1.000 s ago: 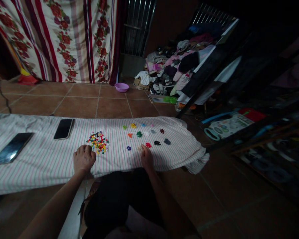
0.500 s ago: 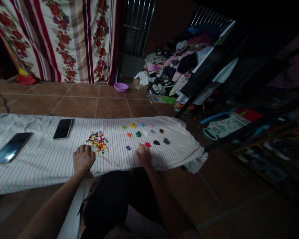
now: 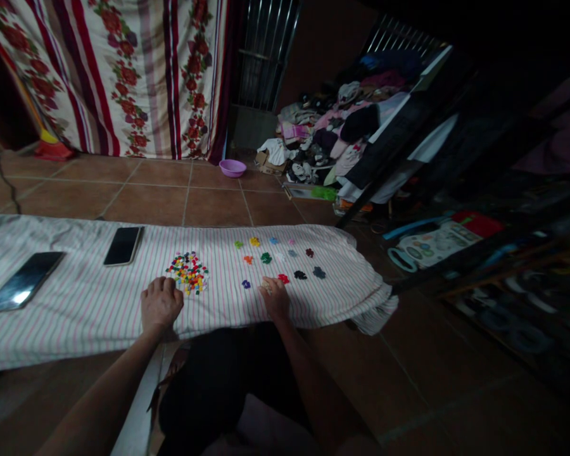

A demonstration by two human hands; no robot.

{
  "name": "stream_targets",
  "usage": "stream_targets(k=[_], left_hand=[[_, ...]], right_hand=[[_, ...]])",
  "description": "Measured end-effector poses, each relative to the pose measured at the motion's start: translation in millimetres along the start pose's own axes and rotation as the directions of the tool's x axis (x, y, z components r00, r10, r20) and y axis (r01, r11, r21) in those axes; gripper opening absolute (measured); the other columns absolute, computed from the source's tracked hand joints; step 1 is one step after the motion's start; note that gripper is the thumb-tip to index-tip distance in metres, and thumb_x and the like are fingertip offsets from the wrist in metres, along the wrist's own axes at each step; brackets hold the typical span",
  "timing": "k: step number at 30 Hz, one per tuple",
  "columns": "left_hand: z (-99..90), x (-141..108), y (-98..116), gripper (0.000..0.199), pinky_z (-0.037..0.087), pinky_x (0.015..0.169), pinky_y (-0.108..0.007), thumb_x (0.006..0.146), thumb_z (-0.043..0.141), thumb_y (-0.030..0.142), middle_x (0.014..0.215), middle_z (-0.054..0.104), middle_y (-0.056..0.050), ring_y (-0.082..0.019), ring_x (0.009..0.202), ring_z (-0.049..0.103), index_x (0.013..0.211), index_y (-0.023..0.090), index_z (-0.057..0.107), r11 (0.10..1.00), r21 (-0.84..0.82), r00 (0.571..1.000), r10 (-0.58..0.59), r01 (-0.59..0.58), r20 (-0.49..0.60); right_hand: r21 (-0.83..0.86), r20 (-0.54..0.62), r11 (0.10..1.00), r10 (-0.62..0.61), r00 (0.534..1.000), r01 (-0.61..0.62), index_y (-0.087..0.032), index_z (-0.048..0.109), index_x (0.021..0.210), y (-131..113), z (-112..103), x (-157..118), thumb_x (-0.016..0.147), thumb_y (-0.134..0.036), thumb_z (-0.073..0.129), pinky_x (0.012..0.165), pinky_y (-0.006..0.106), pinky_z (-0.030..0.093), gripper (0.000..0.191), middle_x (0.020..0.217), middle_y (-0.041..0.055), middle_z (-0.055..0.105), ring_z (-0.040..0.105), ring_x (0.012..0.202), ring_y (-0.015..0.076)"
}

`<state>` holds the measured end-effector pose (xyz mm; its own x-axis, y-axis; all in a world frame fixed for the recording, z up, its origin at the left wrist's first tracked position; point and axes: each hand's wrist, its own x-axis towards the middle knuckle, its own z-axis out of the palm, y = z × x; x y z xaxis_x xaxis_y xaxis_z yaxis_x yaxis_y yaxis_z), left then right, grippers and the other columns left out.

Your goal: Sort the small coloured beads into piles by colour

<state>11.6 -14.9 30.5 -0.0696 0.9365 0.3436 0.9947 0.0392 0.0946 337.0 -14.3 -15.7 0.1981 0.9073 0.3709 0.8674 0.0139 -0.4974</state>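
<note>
My left hand [image 3: 161,305] rests on the striped cloth [image 3: 99,316], its fingers curled, beside a pile of mixed small coloured pieces [image 3: 188,272]. What it holds, if anything, is hidden. My right hand [image 3: 276,297] has its fingers bent down over a small cream-coloured pile [image 3: 266,286]; whether a piece is between the fingertips is too small to tell. Around it lie small single-colour piles, among them a red one [image 3: 284,278], a purple one [image 3: 246,284], a dark green one [image 3: 265,258], a black one [image 3: 300,275] and a grey one [image 3: 319,272].
Two phones lie on the cloth at the left, one dark [image 3: 123,246] and one with a shiny screen [image 3: 23,282]. Beyond the cloth's far edge, a purple basin [image 3: 232,168] stands on the tiled floor, near a heap of clothes [image 3: 332,130].
The view has shifted slightly. Both hands stay in nearly the same places, with the right hand still at the cream-coloured pile.
</note>
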Motion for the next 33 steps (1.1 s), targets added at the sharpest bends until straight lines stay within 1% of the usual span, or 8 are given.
stream_targets(k=[10,15,19,22,25,28,30,33], left_hand=[[3.6,-0.5,-1.2,0.020,0.034,0.076,-0.037,0.086,0.041,0.026,0.104,0.060,-0.010,-0.026,0.097,0.053,0.096,0.017,0.057,1.000,0.002,1.000,0.002,-0.002,-0.024],[3.7,0.6,-0.8,0.018,0.035,0.078,-0.038,0.086,0.043,0.024,0.100,0.060,-0.010,-0.026,0.096,0.053,0.094,0.017,0.057,1.000,0.002,1.000,0.003,-0.003,-0.020],[4.3,1.0,-1.7,0.018,0.036,0.080,-0.038,0.085,0.043,0.024,0.102,0.060,-0.010,-0.026,0.098,0.053,0.095,0.018,0.057,1.000,-0.006,1.000,-0.003,0.002,-0.023],[5.7,0.9,-2.4,0.019,0.036,0.081,-0.038,0.085,0.043,0.023,0.103,0.060,-0.010,-0.026,0.099,0.053,0.096,0.018,0.057,1.000,-0.026,1.000,-0.013,0.012,-0.028],[7.3,1.4,-2.7,0.019,0.036,0.082,-0.039,0.085,0.043,0.024,0.103,0.059,-0.011,-0.027,0.100,0.052,0.096,0.017,0.057,0.999,-0.040,0.999,-0.011,0.009,-0.032],[8.4,1.9,-2.8,0.019,0.036,0.084,-0.040,0.085,0.043,0.024,0.102,0.059,-0.011,-0.027,0.099,0.051,0.096,0.017,0.058,0.999,-0.051,0.999,-0.003,0.001,-0.040],[8.3,1.9,-2.8,0.019,0.036,0.086,-0.040,0.085,0.044,0.023,0.102,0.059,-0.012,-0.027,0.099,0.051,0.096,0.017,0.058,0.998,-0.063,0.999,-0.001,-0.002,-0.047],[6.9,1.5,-2.6,0.019,0.035,0.088,-0.041,0.084,0.044,0.022,0.103,0.058,-0.012,-0.027,0.099,0.050,0.096,0.017,0.058,0.997,-0.081,0.999,-0.001,-0.003,-0.048]], right_hand=[[0.089,-0.002,0.994,-0.057,0.998,0.057,-0.019,0.065,0.113,5.6,-0.2,-0.7,0.086,-0.028,0.049,0.090,0.035,0.049,0.033,0.111,0.0098,0.063,0.060,0.099,0.0210],[0.151,-0.021,0.988,-0.021,1.000,0.024,-0.017,0.065,0.113,8.7,-0.2,0.7,0.083,-0.036,0.052,0.083,0.039,0.051,0.038,0.110,0.0120,0.063,0.061,0.088,0.0219],[0.232,-0.054,0.972,0.046,0.997,-0.033,-0.016,0.066,0.109,8.2,-5.0,2.9,0.083,-0.047,0.052,0.074,0.037,0.052,0.043,0.107,0.0131,0.063,0.060,0.080,0.0209],[0.277,-0.097,0.957,0.111,0.989,-0.081,-0.015,0.067,0.104,3.1,-10.7,5.1,0.084,-0.049,0.047,0.072,0.036,0.051,0.044,0.102,0.0127,0.064,0.060,0.079,0.0205],[0.300,-0.151,0.951,0.127,0.980,-0.077,-0.015,0.068,0.102,-11.8,-13.8,9.1,0.086,-0.044,0.043,0.073,0.035,0.051,0.042,0.098,0.0123,0.065,0.061,0.081,0.0208],[0.326,-0.175,0.945,0.054,0.983,0.006,-0.015,0.068,0.103,-38.0,-10.0,15.1,0.087,-0.038,0.043,0.077,0.035,0.051,0.038,0.097,0.0114,0.066,0.061,0.084,0.0205],[0.356,-0.128,0.930,-0.052,0.990,0.095,-0.017,0.069,0.103,-58.9,-2.9,19.7,0.088,-0.035,0.043,0.080,0.034,0.051,0.034,0.096,0.0098,0.067,0.062,0.086,0.0199],[0.381,0.035,0.906,-0.216,0.976,0.187,-0.021,0.071,0.100,-90.5,13.4,26.2,0.089,-0.030,0.046,0.081,0.031,0.051,0.029,0.096,0.0074,0.067,0.063,0.088,0.0185]])
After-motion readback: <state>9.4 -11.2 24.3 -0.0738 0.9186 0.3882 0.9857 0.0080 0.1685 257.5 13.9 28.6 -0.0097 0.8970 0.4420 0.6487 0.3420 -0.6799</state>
